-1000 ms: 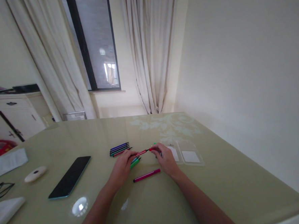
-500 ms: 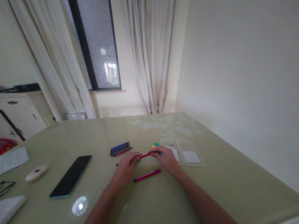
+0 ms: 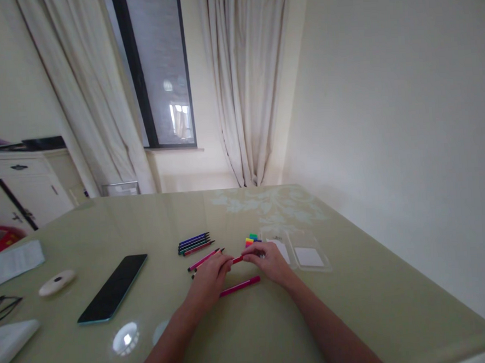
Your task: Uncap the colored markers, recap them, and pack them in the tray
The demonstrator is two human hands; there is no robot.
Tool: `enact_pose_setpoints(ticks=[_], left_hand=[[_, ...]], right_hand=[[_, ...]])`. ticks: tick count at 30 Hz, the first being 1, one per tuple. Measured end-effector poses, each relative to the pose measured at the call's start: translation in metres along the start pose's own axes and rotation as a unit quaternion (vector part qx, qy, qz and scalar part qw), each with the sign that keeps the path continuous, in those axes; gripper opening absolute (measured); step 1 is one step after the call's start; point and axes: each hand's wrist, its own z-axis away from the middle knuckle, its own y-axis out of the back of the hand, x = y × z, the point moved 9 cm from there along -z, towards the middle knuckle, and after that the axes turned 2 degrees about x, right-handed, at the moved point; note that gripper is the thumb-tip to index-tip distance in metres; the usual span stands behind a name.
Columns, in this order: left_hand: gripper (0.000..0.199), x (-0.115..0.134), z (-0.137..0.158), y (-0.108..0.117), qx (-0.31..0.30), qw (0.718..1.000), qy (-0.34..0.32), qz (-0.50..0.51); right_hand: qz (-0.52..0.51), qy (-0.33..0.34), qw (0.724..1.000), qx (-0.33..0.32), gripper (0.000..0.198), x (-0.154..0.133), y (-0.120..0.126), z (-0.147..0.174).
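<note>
Red felt-tip pen (image 3: 237, 259) lay pinched at its two ends between the left hand (image 3: 209, 279) and the right hand (image 3: 270, 261), each grip closed on it just above the glossy olive-green tabletop (image 3: 276, 333). Half a second before, the same pen sat a little farther from the person; both hands had since drawn slightly nearer. Just on the near side of the hands lay a magenta felt-tip pen (image 3: 239, 286), apart from both. At the left hand's far side, two more pens (image 3: 204, 259) now lay uncovered on the surface. Beyond them rested a row of dark felt-tip pens (image 3: 194, 243), and by the right hand a small cluster of coloured pen caps (image 3: 252, 239) beside a clear plastic case (image 3: 306, 254). A black smartphone (image 3: 112, 288) lay well to the left. Bare surface stretched toward the near edge and the right-hand edge, leaving open room on those sides.
</note>
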Motion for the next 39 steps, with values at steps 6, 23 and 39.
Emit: enact_pose_setpoints(ticks=[6, 23, 39], left_hand=[[0.028, 0.018, 0.01, -0.011, -0.056, 0.993, -0.032, -0.1], [0.026, -0.013, 0.001, 0.016, -0.008, 0.993, 0.041, -0.111], [0.03, -0.067, 0.001, 0.034, -0.002, 0.975, 0.1, -0.198]], right_hand=[[0.097, -0.008, 0.991, 0.093, 0.023, 0.008, 0.023, -0.003], [0.43, -0.002, 0.903, 0.003, 0.023, 0.024, -0.008, -0.008], [0.415, -0.055, 0.907, 0.038, 0.021, 0.033, 0.001, -0.011]])
